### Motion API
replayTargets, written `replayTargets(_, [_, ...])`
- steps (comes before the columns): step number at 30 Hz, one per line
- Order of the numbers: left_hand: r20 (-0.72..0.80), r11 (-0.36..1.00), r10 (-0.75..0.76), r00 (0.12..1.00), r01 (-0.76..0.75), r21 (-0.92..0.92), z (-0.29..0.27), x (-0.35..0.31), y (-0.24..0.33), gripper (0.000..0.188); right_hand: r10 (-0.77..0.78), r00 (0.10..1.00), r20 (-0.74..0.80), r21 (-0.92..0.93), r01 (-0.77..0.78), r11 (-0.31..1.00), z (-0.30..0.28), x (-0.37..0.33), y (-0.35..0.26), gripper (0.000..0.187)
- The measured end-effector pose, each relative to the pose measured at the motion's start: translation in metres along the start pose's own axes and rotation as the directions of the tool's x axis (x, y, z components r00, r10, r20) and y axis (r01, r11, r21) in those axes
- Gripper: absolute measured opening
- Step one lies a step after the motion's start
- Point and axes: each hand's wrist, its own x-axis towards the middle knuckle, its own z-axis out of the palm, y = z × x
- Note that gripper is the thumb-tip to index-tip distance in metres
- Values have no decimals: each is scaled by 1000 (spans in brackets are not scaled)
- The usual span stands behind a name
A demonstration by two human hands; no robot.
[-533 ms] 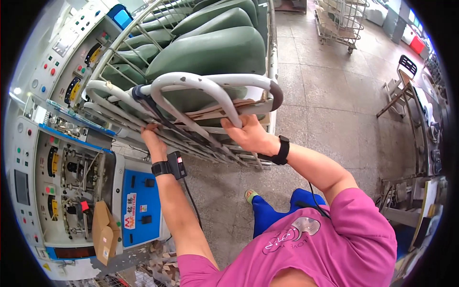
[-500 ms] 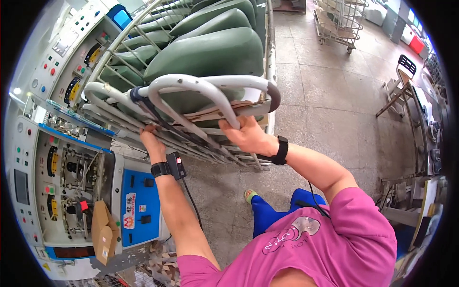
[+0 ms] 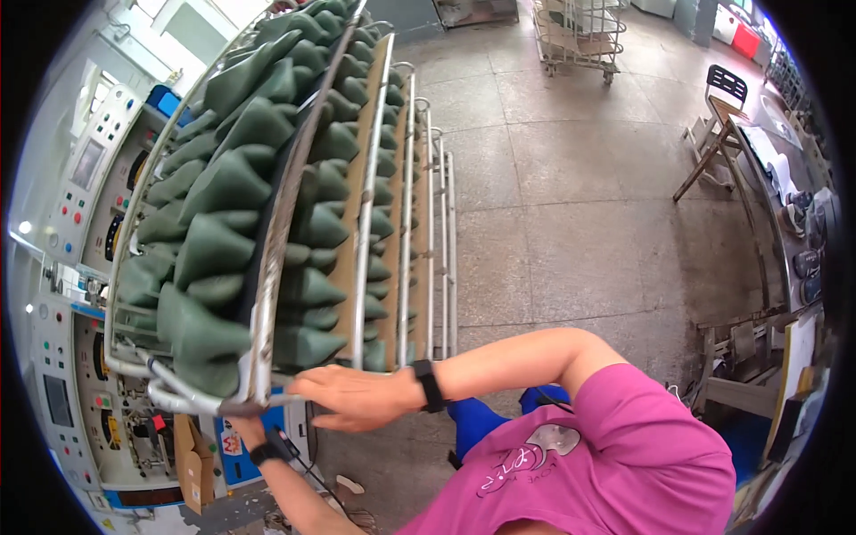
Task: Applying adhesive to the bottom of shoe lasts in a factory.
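Note:
A tall wheeled rack cart (image 3: 262, 343) of pale metal tubing fills the left half. Its shelves carry many dark green shoe lasts (image 3: 214, 254), packed side by side with their toes outward. My left hand (image 3: 247, 432) is closed on the tubing at the cart's near end, its fingertips partly hidden by the bar. Just right of it, my right hand (image 3: 355, 397) is stretched out with its fingers apart. It lies against or very close to the cart's near corner, and no object shows in it. Black bands circle both wrists.
Machines with control panels (image 3: 58, 401) line the left side, with a cardboard box (image 3: 193, 468) at the near one. Another wheeled rack (image 3: 580, 40) stands far off. At right are a chair (image 3: 727, 85) and a table (image 3: 774, 201) with shoes (image 3: 807, 263).
The cart has swung round, so its long side with several shelves of lasts now shows. My right hand has let go of the looped handle and opened; both hands have moved left and nearer me.

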Motion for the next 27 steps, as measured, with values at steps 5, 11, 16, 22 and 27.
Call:
replayTargets(5, [-13,944,-58,998,50,-327,5,-104,-12,55,364,929,71,-12,-364,931,-136,-68,27,29])
replayTargets(11, [-91,898,-150,984,97,-429,16,-121,-2,65,536,843,36,-11,-536,844,-276,-89,114,20])
replayTargets(16, [-225,886,223,948,-101,453,-41,-190,-47,73,671,730,130,103,-683,723,-415,-98,206,20])
replayTargets(22, [-552,869,-458,697,219,-444,79,-288,1,78,852,514,99,68,-858,510,-624,-90,279,21])
replayTargets(27, [-896,899,-280,343,422,-119,304,-258,11,58,804,570,168,10,-817,577,-724,-5,396,20])
